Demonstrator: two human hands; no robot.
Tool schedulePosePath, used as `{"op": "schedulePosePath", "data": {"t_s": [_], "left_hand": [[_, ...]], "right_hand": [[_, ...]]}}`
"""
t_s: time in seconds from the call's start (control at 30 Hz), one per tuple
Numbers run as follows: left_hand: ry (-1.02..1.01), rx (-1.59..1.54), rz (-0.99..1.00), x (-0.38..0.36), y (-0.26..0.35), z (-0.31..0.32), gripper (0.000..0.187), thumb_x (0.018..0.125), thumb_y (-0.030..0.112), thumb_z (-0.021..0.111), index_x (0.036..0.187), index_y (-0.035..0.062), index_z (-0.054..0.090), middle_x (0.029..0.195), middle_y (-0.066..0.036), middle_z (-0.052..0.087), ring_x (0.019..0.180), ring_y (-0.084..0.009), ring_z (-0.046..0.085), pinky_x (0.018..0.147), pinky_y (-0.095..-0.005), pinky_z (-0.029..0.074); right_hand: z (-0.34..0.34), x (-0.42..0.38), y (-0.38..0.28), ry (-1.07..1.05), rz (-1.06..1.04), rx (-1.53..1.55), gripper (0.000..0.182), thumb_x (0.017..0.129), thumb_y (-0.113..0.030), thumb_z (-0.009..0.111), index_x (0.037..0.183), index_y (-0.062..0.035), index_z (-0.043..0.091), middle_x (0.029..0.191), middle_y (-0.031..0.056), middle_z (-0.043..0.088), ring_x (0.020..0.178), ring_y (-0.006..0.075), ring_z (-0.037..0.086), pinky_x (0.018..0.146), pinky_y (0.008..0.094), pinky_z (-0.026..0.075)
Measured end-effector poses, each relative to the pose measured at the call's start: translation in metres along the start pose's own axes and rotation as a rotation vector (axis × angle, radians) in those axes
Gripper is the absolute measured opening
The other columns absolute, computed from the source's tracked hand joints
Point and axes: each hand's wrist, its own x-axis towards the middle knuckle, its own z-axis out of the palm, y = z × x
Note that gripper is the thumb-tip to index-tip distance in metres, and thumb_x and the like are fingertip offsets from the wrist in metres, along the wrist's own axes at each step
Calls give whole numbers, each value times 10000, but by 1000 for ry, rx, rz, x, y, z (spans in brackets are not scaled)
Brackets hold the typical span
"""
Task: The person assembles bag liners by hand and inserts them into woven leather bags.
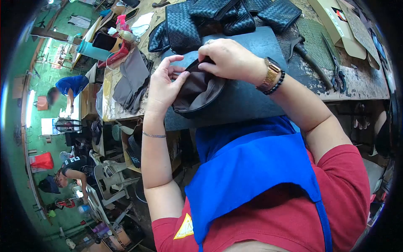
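Note:
A dark pouch [199,93] with a brown lining stands open-mouthed over a dark flat board [256,94]. My left hand [167,84] holds the left side of its rim, thumb at the edge and the other fingers curled. At the far side of the rim, my right hand [228,59] is closed in a pinch on the edge; its fingertips are partly hidden. Just beyond the board lie several black woven leather pouches [183,27]. Grey-brown fabric pieces [132,82] rest on the bench to the left of my left hand.
Right of the board are a hammer [311,63], scissors [336,69] and an open cardboard box [336,27]. A teal bottle [94,51] and a phone [104,42] sit at the bench's left. Two people work farther left, near a white plastic chair [110,178].

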Motion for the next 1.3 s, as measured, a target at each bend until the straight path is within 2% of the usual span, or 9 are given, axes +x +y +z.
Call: {"op": "schedulePosePath", "data": {"t_s": [0.07, 0.2, 0.43, 0.53, 0.93, 1.13, 1.3], "left_hand": [[8, -58, -8, 0, 0, 2, 445, 865, -9, 673, 1282, 52, 534, 1003, -93, 705, 890, -95, 640, 783, -231, 509], [-35, -111, -34, 2, 0, 1, 482, 883, -28, 650, 1334, 47, 498, 1066, -111, 682, 944, -106, 626, 844, -237, 504], [-98, -300, -78, 7, -7, 1, 511, 900, -50, 613, 1376, 37, 448, 1187, -152, 648, 1043, -137, 624, 922, -262, 509], [-119, -326, -86, 7, -5, 3, 508, 903, -54, 603, 1377, 33, 443, 1210, -158, 641, 1071, -144, 620, 938, -273, 509], [-117, -344, -79, 4, -3, 8, 503, 907, -48, 600, 1379, 46, 453, 1210, -141, 638, 1064, -129, 608, 932, -262, 500], [-114, -236, -42, 9, -5, 8, 480, 903, -27, 619, 1356, 49, 481, 1129, -106, 654, 1030, -100, 599, 899, -238, 494], [-97, -206, -48, 18, 3, 15, 441, 877, -18, 649, 1295, 46, 525, 1042, -68, 664, 942, -83, 616, 849, -222, 494]], "right_hand": [[-2, -3, 9, 16, 3, -13, 179, 824, -199, 701, 838, -23, 671, 814, 160, 649, 803, 337, 645, 732, 424, 513], [-13, -2, 14, -62, 148, 48, 176, 834, -201, 683, 853, -28, 708, 824, 170, 685, 820, 333, 671, 767, 416, 534], [-16, 2, 20, -121, 189, 128, 238, 861, -272, 700, 852, -35, 674, 800, 163, 679, 766, 303, 671, 707, 374, 524], [-13, 2, 24, -84, 127, 137, 238, 858, -270, 703, 838, -36, 667, 774, 155, 675, 733, 289, 666, 683, 365, 518], [-13, 6, 26, -111, 151, 112, 218, 840, -241, 716, 820, -27, 682, 756, 147, 676, 691, 271, 658, 651, 356, 511], [-8, 5, 31, -69, 100, 119, 226, 840, -249, 714, 811, -28, 675, 741, 151, 669, 682, 279, 655, 643, 360, 509], [-11, 4, 27, -78, 122, 107, 223, 833, -244, 709, 806, -26, 669, 741, 157, 665, 689, 295, 656, 647, 368, 510]]}}
